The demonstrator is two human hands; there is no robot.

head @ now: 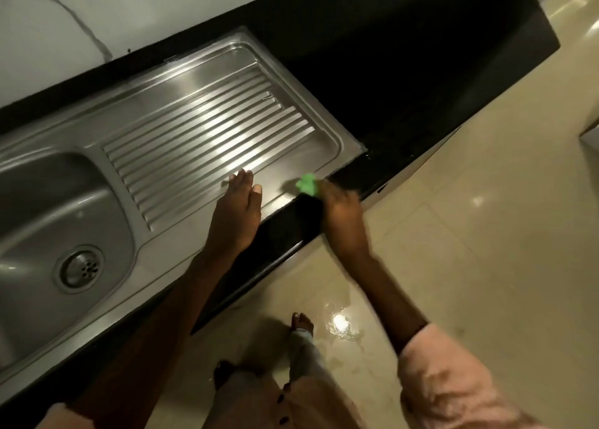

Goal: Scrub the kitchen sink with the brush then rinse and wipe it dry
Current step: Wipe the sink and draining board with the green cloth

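Note:
The steel sink (201, 82) lies in a black counter, with its bowl and drain (79, 268) at the left and a ribbed drainboard (207, 133) at the right. My left hand (238, 208) rests flat on the drainboard's near edge, fingers straight. My right hand (337, 211) grips a green scrubbing pad (306, 185) at the drainboard's near right corner, where steel meets counter. The hand and pad are blurred by motion. No brush shows.
The black counter (405, 82) runs on to the right of the sink and ends at a corner. A marble wall (64, 23) backs it. Below lies a beige tiled floor with a wet, shiny puddle (340, 323) beside my bare foot (301, 323).

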